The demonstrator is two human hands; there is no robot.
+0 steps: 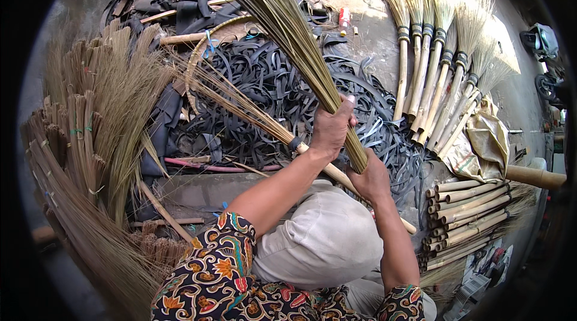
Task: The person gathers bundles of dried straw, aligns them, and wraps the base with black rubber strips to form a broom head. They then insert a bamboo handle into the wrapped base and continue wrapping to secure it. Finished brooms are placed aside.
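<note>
A long bundle of thin greenish-brown broom sticks (300,45) slants from the upper middle down to my hands. My left hand (332,129) is wrapped round it, thumb on top. Lower down, my right hand (369,178) grips the bundle's butt end. Beneath my left wrist lies a partly made broom (258,121), its sparse bristles pointing up and left and a dark band joining them to a bamboo handle (338,175). That handle runs under the bundle and past my right forearm. My knee in light grey trousers is just below.
Black rubber strips (252,75) lie heaped ahead. Bristle bundles (90,135) stand at the left. Several finished brooms (430,75) lie at the upper right, near a crumpled sack (481,141). Bamboo handles (469,213) are stacked at the right. A red-and-white container (344,19) stands far off.
</note>
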